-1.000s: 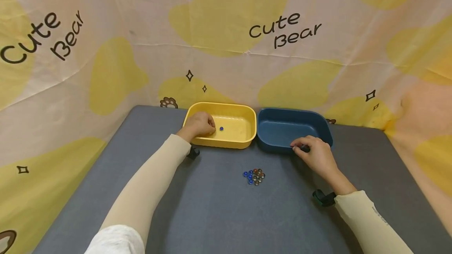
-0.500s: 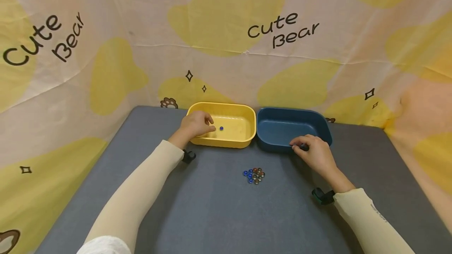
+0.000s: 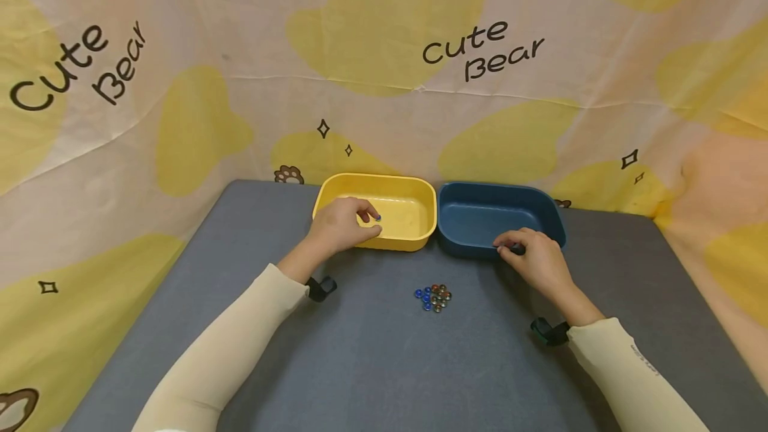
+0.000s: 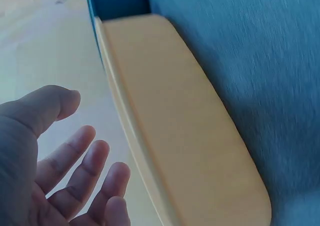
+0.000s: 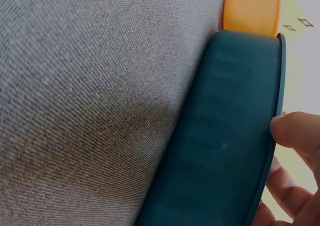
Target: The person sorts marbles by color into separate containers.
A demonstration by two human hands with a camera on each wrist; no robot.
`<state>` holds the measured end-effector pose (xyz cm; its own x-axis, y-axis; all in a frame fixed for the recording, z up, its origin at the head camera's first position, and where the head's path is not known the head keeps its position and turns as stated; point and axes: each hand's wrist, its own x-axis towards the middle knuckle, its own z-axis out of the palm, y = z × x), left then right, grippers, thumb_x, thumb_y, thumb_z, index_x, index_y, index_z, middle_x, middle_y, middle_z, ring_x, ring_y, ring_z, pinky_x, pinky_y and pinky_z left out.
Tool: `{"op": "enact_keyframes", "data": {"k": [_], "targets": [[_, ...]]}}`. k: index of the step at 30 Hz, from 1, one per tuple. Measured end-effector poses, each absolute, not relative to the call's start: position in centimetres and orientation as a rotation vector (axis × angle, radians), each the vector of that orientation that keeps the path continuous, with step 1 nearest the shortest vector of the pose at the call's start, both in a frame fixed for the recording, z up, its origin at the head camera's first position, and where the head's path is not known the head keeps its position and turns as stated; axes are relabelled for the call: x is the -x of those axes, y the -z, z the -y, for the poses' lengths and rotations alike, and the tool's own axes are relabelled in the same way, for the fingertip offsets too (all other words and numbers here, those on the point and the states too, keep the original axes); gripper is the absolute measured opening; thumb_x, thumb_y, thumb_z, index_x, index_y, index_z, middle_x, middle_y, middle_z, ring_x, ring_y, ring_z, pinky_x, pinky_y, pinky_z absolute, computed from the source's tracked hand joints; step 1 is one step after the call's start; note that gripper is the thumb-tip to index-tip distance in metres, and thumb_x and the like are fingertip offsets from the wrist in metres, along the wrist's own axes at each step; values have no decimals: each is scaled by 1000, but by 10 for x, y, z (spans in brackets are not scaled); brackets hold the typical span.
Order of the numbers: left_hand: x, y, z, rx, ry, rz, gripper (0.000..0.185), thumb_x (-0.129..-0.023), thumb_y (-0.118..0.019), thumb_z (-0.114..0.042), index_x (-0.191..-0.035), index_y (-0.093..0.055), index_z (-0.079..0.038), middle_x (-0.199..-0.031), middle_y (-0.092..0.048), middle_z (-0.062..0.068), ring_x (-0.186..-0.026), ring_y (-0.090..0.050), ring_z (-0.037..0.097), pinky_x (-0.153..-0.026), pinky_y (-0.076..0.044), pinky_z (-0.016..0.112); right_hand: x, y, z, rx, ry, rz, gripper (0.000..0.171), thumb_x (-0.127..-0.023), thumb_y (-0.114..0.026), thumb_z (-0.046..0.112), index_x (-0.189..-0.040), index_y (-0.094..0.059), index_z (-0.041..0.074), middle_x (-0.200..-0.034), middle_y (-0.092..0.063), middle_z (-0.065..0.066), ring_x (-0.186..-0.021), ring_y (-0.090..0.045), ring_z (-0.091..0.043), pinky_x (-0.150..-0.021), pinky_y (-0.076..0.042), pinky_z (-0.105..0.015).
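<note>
Sleeves in pale cream cover both forearms at the near edge of the grey table (image 3: 360, 365), each with a dark strap at the wrist. Between the arms, a little farther out, lies a tight cluster of small glass beads (image 3: 433, 299), round and shiny, mostly blue with some brownish and clear ones, resting on the bare cloth well apart from either hand.

Beyond the beads, the right hand (image 3: 534, 260) rests at the near rim of the blue tray (image 3: 480, 219). Its fingers (image 3: 510, 240) are curled over the edge, and the right wrist view shows the thumb (image 5: 295, 131) pressed against the outside of the dark blue wall (image 5: 220, 151); the grip is on that rim.

On the other side, the left hand (image 3: 343, 225) hovers over the near wall of the yellow tray (image 3: 414, 199). Its fingers are loosely bent and spread a little, holding nothing; the left wrist view shows them relaxed with the palm (image 4: 30, 186) open above the tray's pale floor, beside the yellow rim (image 4: 165, 151). A single blue bead (image 3: 378, 218) shows just at the fingertips, inside the yellow tray; whether a finger touches it cannot be told.

Both trays are oblong with rounded corners, standing side by side and touching at the far edge of the table. Behind them hangs a cream and yellow cloth (image 3: 384, 52) printed with "Cute Bear".
</note>
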<state>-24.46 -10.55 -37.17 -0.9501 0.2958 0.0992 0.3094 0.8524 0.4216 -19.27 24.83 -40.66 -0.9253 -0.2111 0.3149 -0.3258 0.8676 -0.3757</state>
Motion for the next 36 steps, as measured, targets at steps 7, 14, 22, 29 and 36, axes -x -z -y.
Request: {"op": "enact_keyframes", "data": {"k": [7, 14, 22, 29, 36], "targets": [[220, 380, 91, 567, 765, 2957, 23, -70, -62, -45, -86, -64, -28, -78, -60, -12, -68, -52, 4, -58, -40, 24, 194, 404, -248, -366, -621, 2851, 9, -81, -61, 25, -88, -66, 26, -87, -61, 2, -73, -56, -16, -58, -39, -31], [202, 396, 76, 659, 760, 2977, 24, -70, -65, -44, -86, -64, -26, -79, -61, -10, -71, -51, 2, -61, -41, 23, 192, 401, -247, -345, -643, 2898, 9, -81, -60, 25, -89, -66, 25, -88, -61, 1, -71, -55, -16, -56, -40, -28], [194, 416, 62, 735, 768, 3014, 24, -70, -65, -45, -86, -64, -27, -77, -59, -13, -68, -51, 0, -60, -41, 22, 192, 399, -246, -333, -655, 2904, 9, -81, -60, 24, -88, -66, 23, -89, -61, -1, -70, -55, -16, -54, -39, -27], [192, 429, 54, 768, 773, 3053, 21, -70, -65, -45, -85, -63, -30, -77, -57, -15, -69, -50, -1, -61, -41, 22, 193, 399, -246, -338, -656, 2903, 9, -81, -60, 24, -88, -66, 24, -88, -61, -1, -70, -55, -16, -53, -38, -27], [189, 433, 49, 828, 776, 3070, 20, -70, -65, -43, -84, -64, -28, -76, -58, -14, -68, -50, -1, -59, -40, 20, 194, 399, -246, -342, -664, 2912, 10, -81, -60, 23, -89, -66, 23, -89, -61, -2, -70, -55, -16, -53, -38, -26]]}}
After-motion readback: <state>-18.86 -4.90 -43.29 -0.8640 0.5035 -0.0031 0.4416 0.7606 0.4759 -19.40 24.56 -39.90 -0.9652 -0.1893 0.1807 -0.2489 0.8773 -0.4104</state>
